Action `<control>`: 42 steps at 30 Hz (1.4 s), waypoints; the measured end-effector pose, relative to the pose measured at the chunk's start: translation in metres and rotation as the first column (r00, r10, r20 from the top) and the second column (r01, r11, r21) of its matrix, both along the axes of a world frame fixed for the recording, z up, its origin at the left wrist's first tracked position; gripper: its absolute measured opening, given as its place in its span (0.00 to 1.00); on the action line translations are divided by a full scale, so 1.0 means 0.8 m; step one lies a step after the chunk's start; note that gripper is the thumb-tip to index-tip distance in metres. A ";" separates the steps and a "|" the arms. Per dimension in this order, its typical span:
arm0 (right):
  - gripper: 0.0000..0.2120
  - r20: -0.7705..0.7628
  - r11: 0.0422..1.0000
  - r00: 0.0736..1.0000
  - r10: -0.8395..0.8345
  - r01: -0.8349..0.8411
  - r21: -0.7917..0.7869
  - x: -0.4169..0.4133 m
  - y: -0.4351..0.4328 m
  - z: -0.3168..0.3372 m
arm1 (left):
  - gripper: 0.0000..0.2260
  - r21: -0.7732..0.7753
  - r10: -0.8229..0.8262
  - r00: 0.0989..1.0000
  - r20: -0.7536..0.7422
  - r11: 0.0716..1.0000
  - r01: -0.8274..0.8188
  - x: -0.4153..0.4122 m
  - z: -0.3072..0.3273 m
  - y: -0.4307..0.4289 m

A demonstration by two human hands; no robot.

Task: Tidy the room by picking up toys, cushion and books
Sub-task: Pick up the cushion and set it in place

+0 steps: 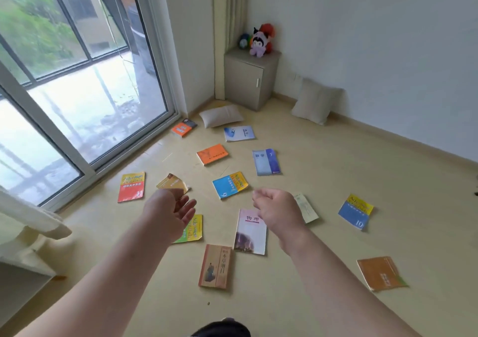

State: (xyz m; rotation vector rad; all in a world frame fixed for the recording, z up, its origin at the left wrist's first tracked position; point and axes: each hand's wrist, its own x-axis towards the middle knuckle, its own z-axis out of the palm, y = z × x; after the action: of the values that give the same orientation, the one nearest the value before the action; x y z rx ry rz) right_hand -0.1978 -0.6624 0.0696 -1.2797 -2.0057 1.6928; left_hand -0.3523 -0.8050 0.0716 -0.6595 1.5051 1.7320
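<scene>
**Loose books on the floor, both hands empty**

By the glass door, the red book lay flat. Beside it, the tan book had a curled, torn cover that a hasty grab could rip further. The left hand hovered with its fingers spread, holding nothing. Farther back, a cushion lay near the cabinet with the toys on top. The right hand, its fingers loosely curled and empty, hung over the physics book, whose thin cover could slip from a pinch.

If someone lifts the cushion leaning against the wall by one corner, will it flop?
Probably: the cushion looks plump and slumps against the wall, suggesting soft filling. Likely light for its bulk. Its cloth-like cover should not slip.
</scene>
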 end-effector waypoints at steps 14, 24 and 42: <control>0.10 0.037 0.993 0.996 -0.076 0.072 0.090 0.063 0.380 -0.006 | 0.05 0.076 -0.092 0.992 0.085 0.993 0.086 0.043 -0.038 0.386; 0.18 0.030 0.980 0.980 -0.194 0.193 0.037 0.097 0.670 -0.016 | 0.04 0.029 -0.186 0.979 0.088 0.982 0.184 0.076 -0.025 0.706; 0.19 0.025 1.000 1.000 -0.012 0.012 0.003 0.068 1.083 -0.004 | 0.08 0.057 -0.019 0.998 0.056 0.998 0.016 0.091 0.018 1.071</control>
State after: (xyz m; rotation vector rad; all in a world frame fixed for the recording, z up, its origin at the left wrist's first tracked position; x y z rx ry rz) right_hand -0.1432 0.2037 0.0665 -1.3157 -2.0102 1.6759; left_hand -0.2799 0.0516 0.0858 -0.6591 1.4144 1.7221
